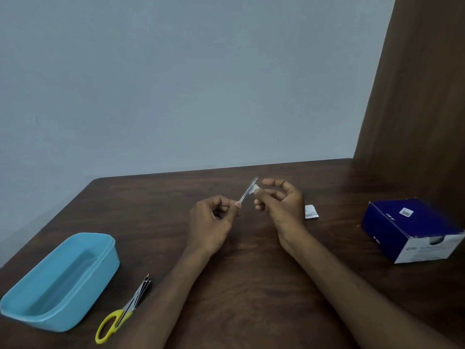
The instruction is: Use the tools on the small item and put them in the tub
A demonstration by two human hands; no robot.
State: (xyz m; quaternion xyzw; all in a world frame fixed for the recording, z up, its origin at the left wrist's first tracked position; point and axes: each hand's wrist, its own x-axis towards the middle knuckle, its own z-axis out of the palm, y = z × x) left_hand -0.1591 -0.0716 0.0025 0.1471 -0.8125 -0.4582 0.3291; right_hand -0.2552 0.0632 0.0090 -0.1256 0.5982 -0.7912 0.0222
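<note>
A thin metal tool is pinched at its lower end by the left hand and held tilted above the desk — presumably so the small white pad, pinched in the right hand, can be pressed against its upper part.

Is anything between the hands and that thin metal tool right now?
No. The left hand pinches the thin metal tool at its lower end, and the right hand holds a small white piece against it.
</note>
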